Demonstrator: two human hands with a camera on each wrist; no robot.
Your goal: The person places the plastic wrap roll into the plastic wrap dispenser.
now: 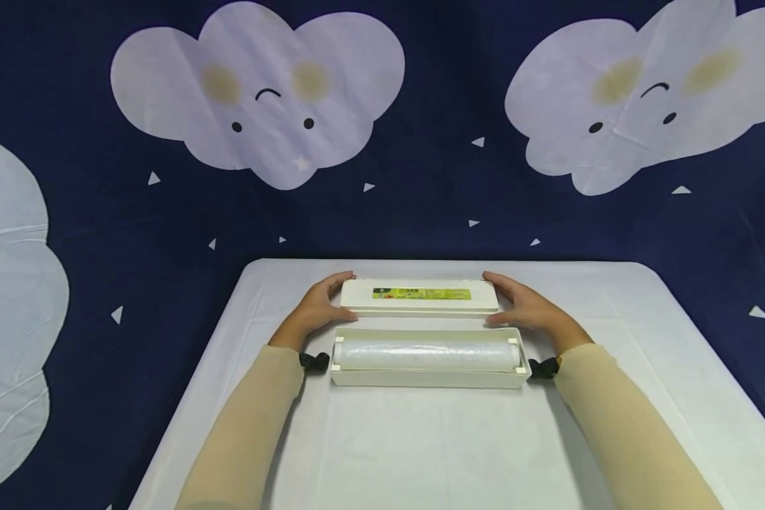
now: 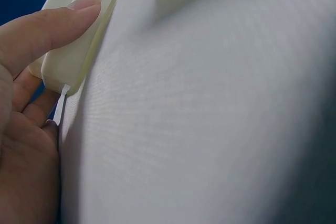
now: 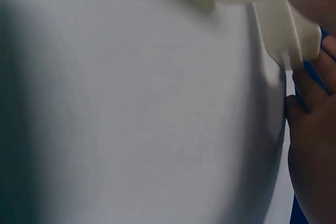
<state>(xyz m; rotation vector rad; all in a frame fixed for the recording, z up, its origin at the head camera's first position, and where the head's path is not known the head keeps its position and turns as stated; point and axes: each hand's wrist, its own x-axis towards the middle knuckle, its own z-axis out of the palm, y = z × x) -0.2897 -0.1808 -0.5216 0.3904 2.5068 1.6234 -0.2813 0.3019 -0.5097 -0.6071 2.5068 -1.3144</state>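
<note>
In the head view a long white lid (image 1: 360,295) with a green-yellow label (image 1: 421,293) lies at the far part of the table. My left hand (image 1: 312,310) grips its left end, thumb on the near side and fingers round the back. At the opposite end my right hand (image 1: 532,308) holds it the same way. The left wrist view shows the left thumb (image 2: 58,27) against the side of the lid (image 2: 65,64). Just nearer than the lid stands an open white box (image 1: 427,380), holding a roll of cling film (image 1: 427,354).
A white-covered table (image 1: 433,446) lies under everything. Behind it hangs a dark blue cloth (image 1: 433,212) printed with clouds and small triangles. The box sits between the two wrists, near the black wrist straps (image 1: 315,363).
</note>
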